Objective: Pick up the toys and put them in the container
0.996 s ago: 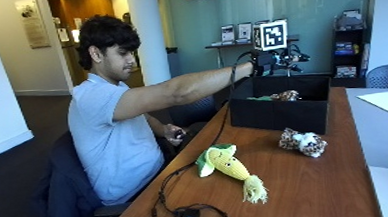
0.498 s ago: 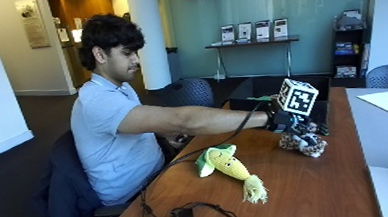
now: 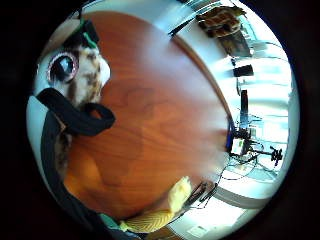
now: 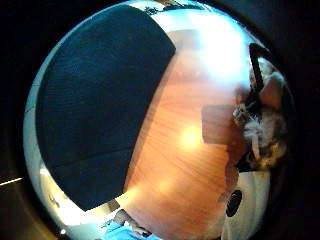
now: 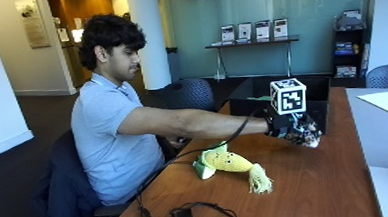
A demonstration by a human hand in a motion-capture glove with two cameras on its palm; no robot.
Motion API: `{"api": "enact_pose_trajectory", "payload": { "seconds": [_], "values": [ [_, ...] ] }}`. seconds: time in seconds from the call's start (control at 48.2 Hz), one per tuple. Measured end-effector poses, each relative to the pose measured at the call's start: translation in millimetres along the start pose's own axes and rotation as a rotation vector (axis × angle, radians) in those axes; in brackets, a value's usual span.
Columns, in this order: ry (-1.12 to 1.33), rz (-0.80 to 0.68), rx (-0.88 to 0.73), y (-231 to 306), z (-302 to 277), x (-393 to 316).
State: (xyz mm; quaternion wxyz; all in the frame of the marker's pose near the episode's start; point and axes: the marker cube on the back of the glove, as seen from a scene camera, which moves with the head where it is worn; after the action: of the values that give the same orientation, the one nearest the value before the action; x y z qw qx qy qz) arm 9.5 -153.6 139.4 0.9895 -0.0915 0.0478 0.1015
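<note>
Here the person sits at the long side of the wooden bench with the right arm stretched out over it, and the gloved right hand has a speckled plush toy in its grip, fingers curled round it. The toy is off the bench top, held just in front of the black container, which stands open at the far end of the bench. In the little finger side palm view the plush sits right against the palm, a big round eye showing, with bare wood beneath. In the thumb side palm view the toy's pale fur lies by the hand's straps, and the dark container wall fills much of the picture beside the wood. A yellow corn toy with green leaves lies on the bench nearer the person's edge, well apart from the hand. The corn's tip shows in the little finger side view.
</note>
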Motion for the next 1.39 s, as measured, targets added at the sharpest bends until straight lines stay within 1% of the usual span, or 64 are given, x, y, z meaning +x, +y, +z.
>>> {"api": "enact_pose_trajectory", "payload": {
  "seconds": [0.104,0.166,0.27,0.353,0.457,0.602,0.685,0.789,0.851,0.893,0.934,1.142,1.287,1.391],
  "values": [
    [-0.075,0.038,0.105,-4.2,-51.1,-11.3],
    [-0.096,0.029,0.145,-5.0,-80.0,-21.3],
    [-0.124,-0.024,0.209,-5.0,-136.1,-51.0],
    [-0.139,-0.065,0.222,-9.3,-177.9,-96.2],
    [-0.150,-0.171,0.240,-7.1,-216.4,-145.7],
    [-0.096,-0.257,0.250,-6.6,-238.8,-216.4],
    [-0.065,-0.308,0.221,-2.4,-235.5,-229.9],
    [-0.056,-0.305,0.139,-4.4,-222.5,-246.0],
    [-0.046,-0.266,0.013,-9.0,-210.5,-257.8],
    [-0.028,-0.249,-0.082,-7.6,-204.1,-251.9],
    [-0.013,-0.236,-0.141,-5.1,-201.0,-242.3],
    [0.041,-0.210,-0.169,17.5,-207.5,-195.1],
    [0.155,-0.273,-0.213,75.0,-190.7,-119.9],
    [0.152,-0.276,-0.231,120.0,-173.8,-74.3]
  ]
}}
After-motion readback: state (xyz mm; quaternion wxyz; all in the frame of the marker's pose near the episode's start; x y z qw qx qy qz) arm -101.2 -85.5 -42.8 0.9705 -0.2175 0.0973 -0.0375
